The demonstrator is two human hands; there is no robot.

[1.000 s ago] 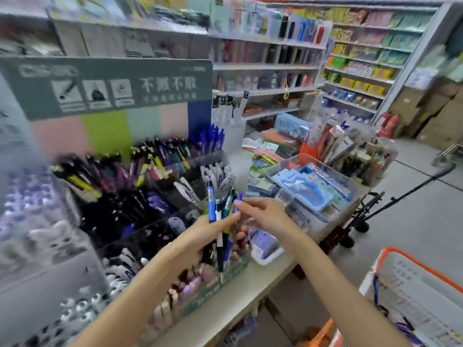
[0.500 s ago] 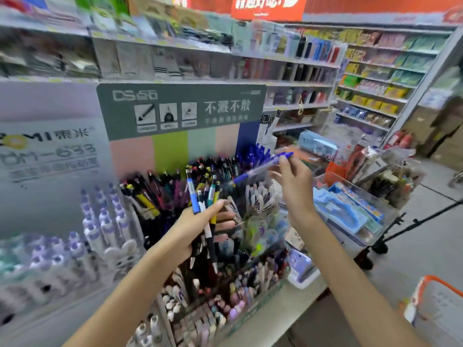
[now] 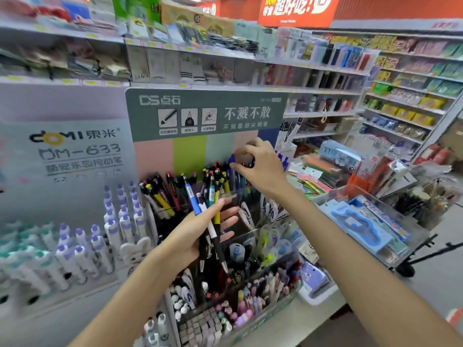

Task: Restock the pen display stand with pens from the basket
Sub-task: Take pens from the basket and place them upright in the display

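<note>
My left hand (image 3: 198, 236) holds a bunch of pens (image 3: 210, 216), blue, white, teal and yellow, tips down, in front of the tiered pen display stand (image 3: 198, 151). My right hand (image 3: 258, 166) reaches over the stand's top back row and pinches a blue pen (image 3: 232, 161) among the blue pens there. The stand's clear compartments hold many black, yellow and red-topped pens (image 3: 165, 196). Only an orange corner (image 3: 454, 319) at the right edge may be the basket.
A display of white and purple pens (image 3: 82, 246) stands at the left. A clear bin with blue packs (image 3: 363, 221) sits at the right on the table (image 3: 308, 319). Store shelves (image 3: 325, 71) run behind. A black trolley (image 3: 413, 261) stands on the floor at the right.
My right hand took a blue pen from the bunch, raised it and brought it down into the stand's back row. The camera tilted up, and the orange basket slid out of view.
</note>
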